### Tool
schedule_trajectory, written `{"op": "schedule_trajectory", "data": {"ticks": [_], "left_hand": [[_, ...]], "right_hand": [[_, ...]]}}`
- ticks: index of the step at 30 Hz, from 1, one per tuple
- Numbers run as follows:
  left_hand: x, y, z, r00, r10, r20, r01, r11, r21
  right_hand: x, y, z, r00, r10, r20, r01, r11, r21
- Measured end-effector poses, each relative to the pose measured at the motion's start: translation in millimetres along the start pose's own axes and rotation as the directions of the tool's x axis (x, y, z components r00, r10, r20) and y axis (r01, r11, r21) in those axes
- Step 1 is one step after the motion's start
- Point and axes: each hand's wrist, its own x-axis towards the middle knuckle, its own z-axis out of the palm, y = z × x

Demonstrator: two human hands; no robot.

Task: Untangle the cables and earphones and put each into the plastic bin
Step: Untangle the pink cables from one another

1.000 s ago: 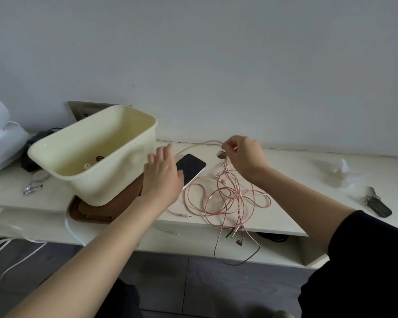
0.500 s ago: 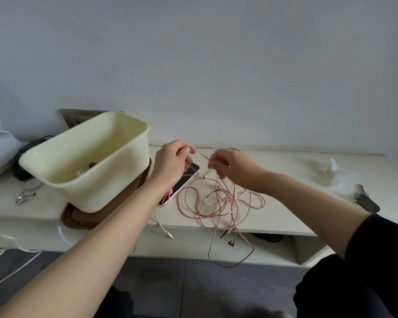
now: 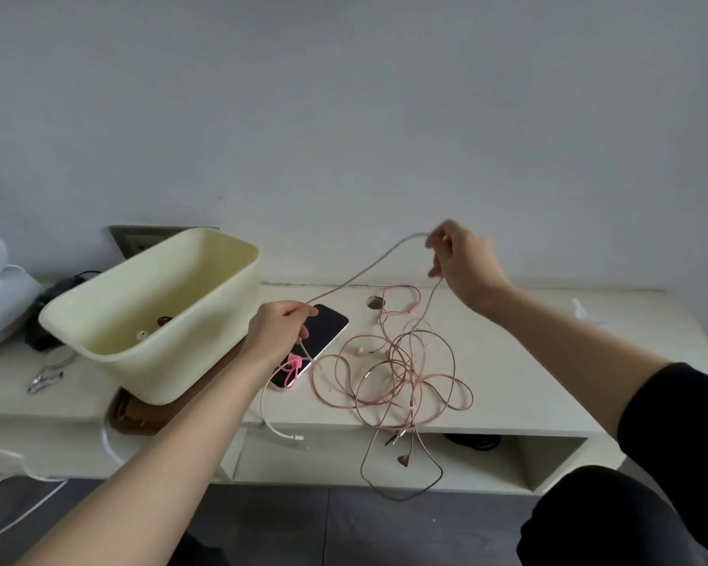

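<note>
A pale thin cable spans frame centre, pinched low by the left hand and high by the right hand. It trails into the pink earphone-wire tangle on the cream tabletop. This looks like the separating step. Next, draw it clear of the loops and drop it into the cream plastic bin at left.

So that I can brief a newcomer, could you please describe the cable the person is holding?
On the desk, find the cream plastic bin; just right of it the left hand pinches a pale cable that rises to the right hand. Unlike the pink earphone tangle lying on the desk, it spans the air between both hands.
</note>
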Motion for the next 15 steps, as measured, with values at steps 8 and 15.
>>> {"op": "schedule_trajectory", "data": {"ticks": [8, 15], "left_hand": [[-16, 28, 11, 0.996, 0.018, 0.087, -0.008, 0.994, -0.112], [-36, 52, 13, 0.964, 0.244, 0.108, -0.244, 0.97, -0.005]], "right_hand": [[-6, -44, -7, 0.966, -0.258, 0.034, 0.26, 0.96, -0.108], [-41, -47, 9, 0.901, -0.171, 0.399, 0.281, 0.93, -0.236]]}}
